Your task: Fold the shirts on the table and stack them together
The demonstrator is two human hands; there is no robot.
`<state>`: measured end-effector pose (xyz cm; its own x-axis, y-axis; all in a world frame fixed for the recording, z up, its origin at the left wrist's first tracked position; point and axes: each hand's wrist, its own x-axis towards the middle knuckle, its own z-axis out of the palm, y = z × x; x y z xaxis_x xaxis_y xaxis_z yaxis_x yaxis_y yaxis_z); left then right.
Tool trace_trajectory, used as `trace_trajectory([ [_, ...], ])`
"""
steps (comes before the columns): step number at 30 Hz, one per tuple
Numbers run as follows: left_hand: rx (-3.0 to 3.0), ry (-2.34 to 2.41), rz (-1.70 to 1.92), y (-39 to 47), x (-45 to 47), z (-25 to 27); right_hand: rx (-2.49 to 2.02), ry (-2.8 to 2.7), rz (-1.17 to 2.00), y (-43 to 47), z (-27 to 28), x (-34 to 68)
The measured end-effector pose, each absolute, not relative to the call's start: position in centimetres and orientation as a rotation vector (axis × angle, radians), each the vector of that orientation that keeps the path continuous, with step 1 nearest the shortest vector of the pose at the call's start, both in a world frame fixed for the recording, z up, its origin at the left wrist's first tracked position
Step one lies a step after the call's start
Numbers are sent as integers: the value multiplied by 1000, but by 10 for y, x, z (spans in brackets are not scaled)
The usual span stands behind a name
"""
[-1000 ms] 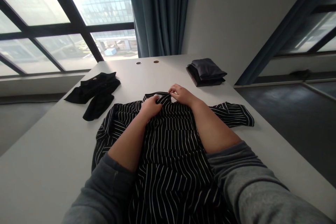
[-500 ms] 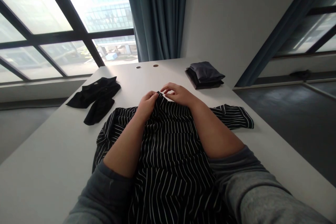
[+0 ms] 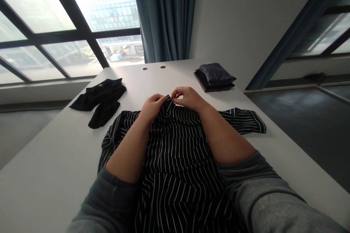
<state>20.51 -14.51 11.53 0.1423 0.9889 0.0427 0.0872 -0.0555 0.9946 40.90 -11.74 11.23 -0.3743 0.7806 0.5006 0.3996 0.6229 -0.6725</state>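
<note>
A black shirt with thin white stripes [image 3: 177,145] lies spread on the white table, its neck end away from me and one short sleeve stretched out to the right. My left hand [image 3: 153,107] pinches the raised collar edge at the neck. Close beside it, my right hand [image 3: 187,98] has thumb and forefinger pressed together on the same collar edge. My forearms cross over parts of the shirt's front and shoulders. The shirt's lower end runs out of the picture towards me.
On the white table [image 3: 54,167], a crumpled black garment [image 3: 102,96] lies at the left. A stack of folded dark clothes [image 3: 214,76] sits at the back right. Two round cable holes are near the far edge, before a blue curtain [image 3: 166,14] and a window.
My right hand's fingers have closed from a loose, parted pose into a pinch at the collar. My left hand keeps its hold, and the shirt lies nearly as before.
</note>
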Motion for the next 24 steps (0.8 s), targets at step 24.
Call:
trace_trajectory([
  [24,1914,1019,1058,-160,207,133,-759,-2038,858,-114,114,412],
])
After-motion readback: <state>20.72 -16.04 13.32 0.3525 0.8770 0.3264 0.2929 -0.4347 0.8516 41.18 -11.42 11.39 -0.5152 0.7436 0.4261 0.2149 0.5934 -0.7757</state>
